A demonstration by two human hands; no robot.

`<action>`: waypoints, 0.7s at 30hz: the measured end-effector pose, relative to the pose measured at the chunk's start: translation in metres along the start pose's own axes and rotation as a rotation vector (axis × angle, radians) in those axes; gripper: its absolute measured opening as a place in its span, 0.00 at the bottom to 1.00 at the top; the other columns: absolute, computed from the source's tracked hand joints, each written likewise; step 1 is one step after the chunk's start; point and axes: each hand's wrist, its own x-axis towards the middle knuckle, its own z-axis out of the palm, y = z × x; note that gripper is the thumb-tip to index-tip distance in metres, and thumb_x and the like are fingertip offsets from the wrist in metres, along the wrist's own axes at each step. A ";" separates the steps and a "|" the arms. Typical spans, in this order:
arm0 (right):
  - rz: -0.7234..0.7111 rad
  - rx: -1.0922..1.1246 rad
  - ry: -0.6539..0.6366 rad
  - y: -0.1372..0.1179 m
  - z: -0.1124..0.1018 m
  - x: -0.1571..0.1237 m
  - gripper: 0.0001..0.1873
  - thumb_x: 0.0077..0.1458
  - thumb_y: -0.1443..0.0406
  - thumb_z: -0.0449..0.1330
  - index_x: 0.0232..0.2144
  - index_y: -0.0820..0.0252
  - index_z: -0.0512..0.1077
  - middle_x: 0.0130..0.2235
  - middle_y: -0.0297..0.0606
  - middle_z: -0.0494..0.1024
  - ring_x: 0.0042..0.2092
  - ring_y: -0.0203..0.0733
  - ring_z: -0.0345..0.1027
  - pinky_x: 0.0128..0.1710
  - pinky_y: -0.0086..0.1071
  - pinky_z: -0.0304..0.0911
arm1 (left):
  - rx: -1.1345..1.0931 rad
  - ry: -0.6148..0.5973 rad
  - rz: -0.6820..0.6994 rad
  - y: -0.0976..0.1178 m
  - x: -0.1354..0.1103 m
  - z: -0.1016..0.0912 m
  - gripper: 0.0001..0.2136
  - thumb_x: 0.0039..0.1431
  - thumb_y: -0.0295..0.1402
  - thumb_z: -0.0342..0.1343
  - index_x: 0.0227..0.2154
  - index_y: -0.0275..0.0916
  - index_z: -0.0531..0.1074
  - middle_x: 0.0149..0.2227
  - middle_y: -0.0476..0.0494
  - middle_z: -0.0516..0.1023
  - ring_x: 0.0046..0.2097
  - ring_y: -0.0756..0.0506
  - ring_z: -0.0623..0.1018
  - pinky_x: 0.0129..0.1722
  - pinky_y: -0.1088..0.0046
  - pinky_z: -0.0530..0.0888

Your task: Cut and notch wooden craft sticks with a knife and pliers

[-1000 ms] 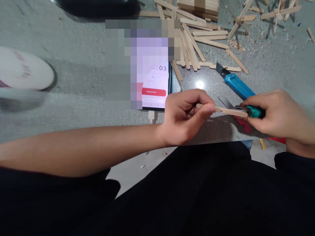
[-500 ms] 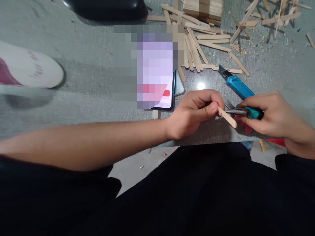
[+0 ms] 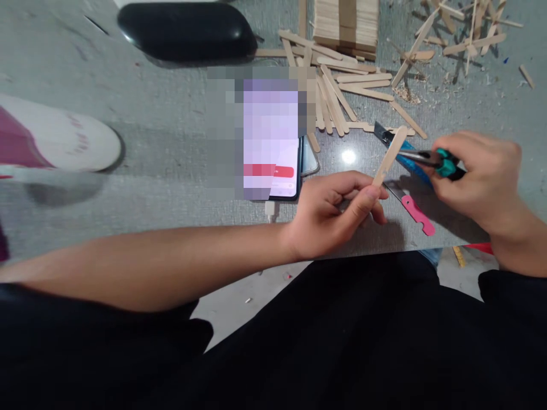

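Note:
Between the thumb and fingers of my left hand [image 3: 337, 213] is the lower end of a wooden craft stick [image 3: 391, 155], tilted up and to the right. My right hand [image 3: 481, 176] is closed around the dark and green handles of a pair of pliers [image 3: 421, 156]. The metal jaws point left and come up to the stick's edge; whether they touch it I cannot tell. Partly hidden behind the pliers lies a blue utility knife [image 3: 412, 166]. Below, a pink-handled blade [image 3: 419, 216] rests on the table.
A phone [image 3: 284, 154] with a white cable lies left of my hands, its screen partly blurred. Behind are loose craft sticks [image 3: 337, 108], a banded stack of sticks [image 3: 363, 25] and wood shavings [image 3: 405, 94]. A black case [image 3: 188, 31] and a white-and-pink bottle-like object [image 3: 85, 136] sit further left.
The craft stick has swung from pointing down right to pointing up right in my left hand. My right hand has moved up and right with the pliers, uncovering the pink-handled blade.

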 end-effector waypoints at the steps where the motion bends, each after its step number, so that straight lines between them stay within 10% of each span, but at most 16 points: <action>1: 0.001 -0.023 0.057 0.004 0.003 0.002 0.07 0.68 0.59 0.66 0.36 0.53 0.80 0.36 0.42 0.86 0.39 0.54 0.80 0.35 0.44 0.59 | 0.026 0.013 0.016 -0.002 -0.001 0.000 0.17 0.82 0.48 0.64 0.42 0.42 0.88 0.28 0.42 0.88 0.21 0.49 0.77 0.21 0.72 0.74; 10: -0.189 0.015 0.117 0.003 0.022 -0.006 0.15 0.70 0.58 0.65 0.53 0.56 0.83 0.48 0.47 0.89 0.48 0.61 0.84 0.45 0.49 0.73 | 0.069 0.099 0.056 -0.006 -0.001 -0.001 0.16 0.82 0.48 0.64 0.41 0.43 0.87 0.25 0.46 0.84 0.23 0.48 0.79 0.25 0.68 0.81; 21: -0.146 0.143 -0.023 0.004 0.010 -0.002 0.14 0.74 0.60 0.67 0.58 0.52 0.83 0.54 0.49 0.89 0.55 0.64 0.86 0.56 0.59 0.81 | 0.095 0.161 0.049 -0.007 0.003 -0.002 0.19 0.79 0.48 0.67 0.38 0.37 0.87 0.22 0.51 0.75 0.21 0.53 0.69 0.20 0.77 0.66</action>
